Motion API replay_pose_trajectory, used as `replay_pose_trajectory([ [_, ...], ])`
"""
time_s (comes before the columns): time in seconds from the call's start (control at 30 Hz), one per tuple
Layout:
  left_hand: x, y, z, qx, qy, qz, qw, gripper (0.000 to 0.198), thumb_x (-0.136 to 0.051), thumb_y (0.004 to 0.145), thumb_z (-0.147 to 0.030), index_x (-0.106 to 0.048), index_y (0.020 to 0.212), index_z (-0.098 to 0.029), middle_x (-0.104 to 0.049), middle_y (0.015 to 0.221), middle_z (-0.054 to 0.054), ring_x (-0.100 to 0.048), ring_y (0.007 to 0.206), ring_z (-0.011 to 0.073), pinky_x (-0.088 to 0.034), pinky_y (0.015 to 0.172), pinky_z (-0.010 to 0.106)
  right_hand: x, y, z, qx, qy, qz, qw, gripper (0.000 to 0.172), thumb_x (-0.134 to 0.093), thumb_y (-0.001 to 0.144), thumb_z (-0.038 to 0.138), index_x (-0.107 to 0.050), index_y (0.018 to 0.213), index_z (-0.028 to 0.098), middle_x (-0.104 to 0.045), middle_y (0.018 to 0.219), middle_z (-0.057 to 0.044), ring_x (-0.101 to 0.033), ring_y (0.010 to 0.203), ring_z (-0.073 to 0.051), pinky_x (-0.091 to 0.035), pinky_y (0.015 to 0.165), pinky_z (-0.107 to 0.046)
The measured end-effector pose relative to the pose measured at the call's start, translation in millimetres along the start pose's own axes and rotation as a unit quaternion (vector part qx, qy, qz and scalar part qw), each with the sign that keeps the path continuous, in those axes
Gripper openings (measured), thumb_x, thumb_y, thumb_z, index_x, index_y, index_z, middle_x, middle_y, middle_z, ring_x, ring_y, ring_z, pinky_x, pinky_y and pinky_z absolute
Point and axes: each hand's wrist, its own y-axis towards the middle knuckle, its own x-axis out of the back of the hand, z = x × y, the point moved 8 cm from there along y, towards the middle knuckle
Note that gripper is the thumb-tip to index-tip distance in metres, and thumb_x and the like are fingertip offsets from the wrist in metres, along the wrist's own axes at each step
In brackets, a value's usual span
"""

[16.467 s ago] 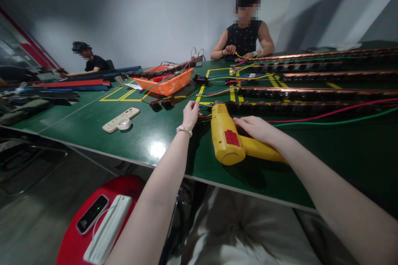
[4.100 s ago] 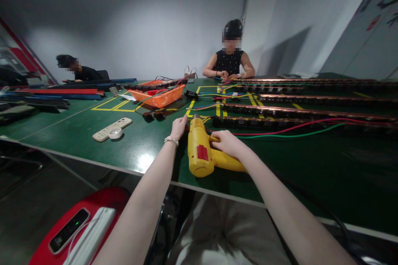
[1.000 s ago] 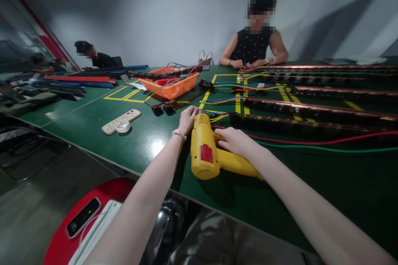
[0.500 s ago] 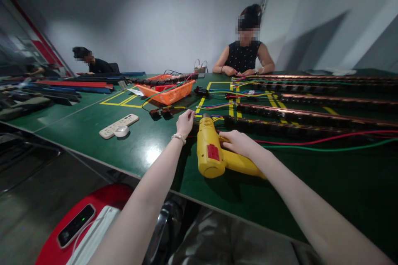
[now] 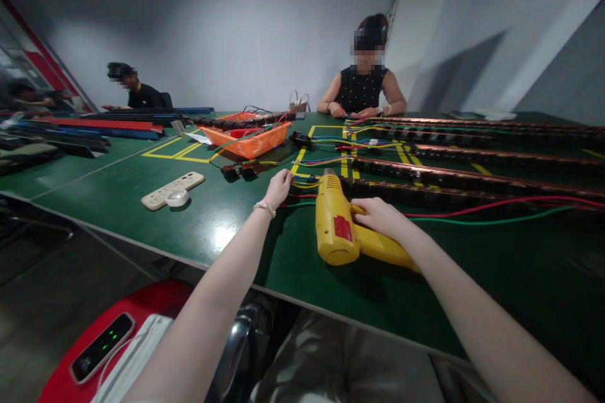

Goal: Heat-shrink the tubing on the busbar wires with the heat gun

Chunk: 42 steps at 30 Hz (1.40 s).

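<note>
My right hand (image 5: 378,219) is closed round the handle of a yellow heat gun (image 5: 338,223), whose nozzle points away from me, toward the wires. My left hand (image 5: 280,187) pinches the ends of thin coloured wires (image 5: 305,184) just left of the nozzle; the fingertips are partly hidden. These wires run to the nearest long black wrapped bundle (image 5: 401,191) on the green table. A red cable (image 5: 472,213) and a green cable (image 5: 482,221) lie in front of it, passing behind the heat gun.
An orange basket (image 5: 253,148) holding dark parts stands beyond my left hand. Left of it lie a beige power strip (image 5: 163,191) and a white roll (image 5: 177,199). More bundles lie at the right. A co-worker (image 5: 362,85) sits across, another person (image 5: 142,94) at far left.
The heat gun, in my right hand, has shifted right along the wires, away from my left hand. My left hand keeps its pinch. The whole view has shifted slightly.
</note>
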Motion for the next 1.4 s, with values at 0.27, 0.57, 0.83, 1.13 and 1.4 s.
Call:
replay_pose_trajectory([
  [0.27,-2.0,0,0,-0.011,0.029,-0.002,1.0,0.028,-0.039,0.091,-0.023,-0.053,0.067,-0.017,-0.056,0.072,0.004,-0.05,0.072,0.0144,-0.039,0.071,0.026,-7,-1,9,-0.013,0.015,0.018,1.0,0.024,-0.048,0.09,0.033,-0.061,0.104,0.018,-0.064,0.105,-0.005,-0.059,0.09,-0.016,-0.047,0.077,-0.034],
  [0.57,-4.5,0,6,0.038,0.021,0.02,0.999,0.033,-0.038,0.091,-0.03,-0.055,0.066,-0.016,-0.059,0.071,0.004,-0.051,0.07,0.015,-0.039,0.068,0.026,-26,16,56,0.015,-0.007,0.019,1.0,0.029,-0.053,0.089,0.04,-0.059,0.105,0.017,-0.061,0.105,-0.005,-0.059,0.093,-0.016,-0.05,0.083,-0.038],
  [0.83,-0.1,-7,-3,0.032,-0.028,0.034,0.999,0.025,-0.045,0.086,-0.031,-0.055,0.07,-0.016,-0.056,0.067,0.0,-0.048,0.069,0.0127,-0.037,0.063,0.022,-30,20,67,0.033,-0.015,0.018,0.999,0.029,-0.054,0.089,0.04,-0.059,0.107,0.017,-0.061,0.105,-0.005,-0.059,0.092,-0.016,-0.05,0.081,-0.037],
  [1.13,2.6,-7,0,-0.005,-0.031,0.013,0.999,0.021,-0.044,0.086,-0.024,-0.063,0.087,-0.015,-0.065,0.08,0.003,-0.055,0.074,0.0138,-0.041,0.069,0.022,-31,22,59,0.041,0.0,0.03,0.999,0.029,-0.053,0.089,0.04,-0.059,0.104,0.016,-0.061,0.103,-0.005,-0.059,0.091,-0.016,-0.05,0.08,-0.037],
  [1.4,4.0,-7,3,-0.009,-0.021,-0.006,1.0,0.021,-0.046,0.085,-0.024,-0.066,0.087,-0.017,-0.068,0.082,0.003,-0.059,0.077,0.0147,-0.043,0.075,0.023,-22,12,31,0.011,0.027,0.033,0.999,0.03,-0.052,0.089,0.042,-0.06,0.101,0.016,-0.061,0.101,-0.004,-0.058,0.089,-0.016,-0.049,0.08,-0.037],
])
